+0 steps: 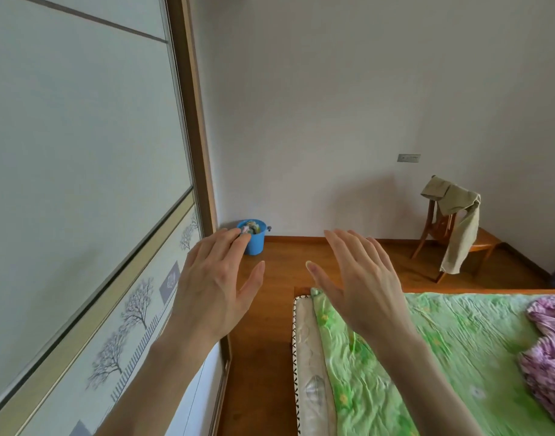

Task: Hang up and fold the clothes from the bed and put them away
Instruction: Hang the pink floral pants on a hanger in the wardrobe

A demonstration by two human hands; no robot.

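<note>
My left hand (215,281) and my right hand (361,278) are both raised in front of me with fingers straight and spread, holding nothing. The bed (304,341) lies at the lower right under a green flowered sheet (427,357). A crumpled purple garment (546,357) lies on the sheet at the right edge. My right hand hovers over the bed's near corner. My left hand is beside the wardrobe's sliding door (81,152), which is shut.
A wooden chair (439,234) stands by the far wall with a beige garment (458,221) draped over it. A blue bucket (254,239) with small things inside sits in the corner. Bare wooden floor (270,309) runs between wardrobe and bed.
</note>
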